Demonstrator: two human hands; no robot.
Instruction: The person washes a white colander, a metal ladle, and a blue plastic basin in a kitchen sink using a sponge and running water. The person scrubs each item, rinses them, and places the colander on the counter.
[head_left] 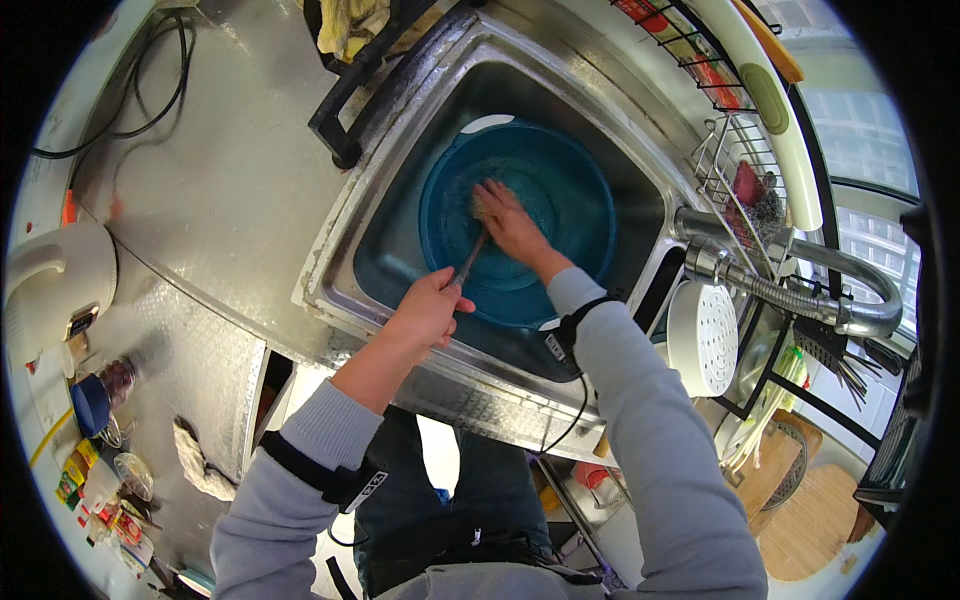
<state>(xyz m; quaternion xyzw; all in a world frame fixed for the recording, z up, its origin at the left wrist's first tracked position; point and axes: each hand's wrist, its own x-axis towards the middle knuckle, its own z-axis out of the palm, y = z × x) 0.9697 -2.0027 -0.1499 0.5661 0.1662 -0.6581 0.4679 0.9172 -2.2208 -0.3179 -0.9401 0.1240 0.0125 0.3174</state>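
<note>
Utensil: a slender rod-like handle [470, 258], slanting over the blue basin [590, 180] between the two hands; its far end lies behind the right hand, so its kind cannot be told.
Left hand [430, 305]: fingers curled round the near end of the handle, with the thumb side toward the basin; the grip looks closed, not spread.
Right hand [510, 222]: palm down above the basin's middle, fingers extended and lying near together over the utensil's far end; a tan patch [478, 207] shows at their tips — sponge, bristle or something else, not clear. Whether these fingers pinch it or only press cannot be told.
Basin: round, set within the steel sink [385, 245]; its inside looks wet, with what seems to be water.
Weight and stiffness: judged light and rigid, since the handle is thin and runs straight; breakage seems unlikely.
Slip: probably the chief difficulty — a wet, narrow shaft may roll or slide through a loose grip.
Best hold: the near end, well wrapped by the left fingers, which leaves the far end free for the right; flat fingertip pressure there should suffice, kept clear of any edge the hand conceals.
Surroundings: the metal tabletop [240, 130] lies left of the sink, the curved faucet [885, 290] to its right.
</note>
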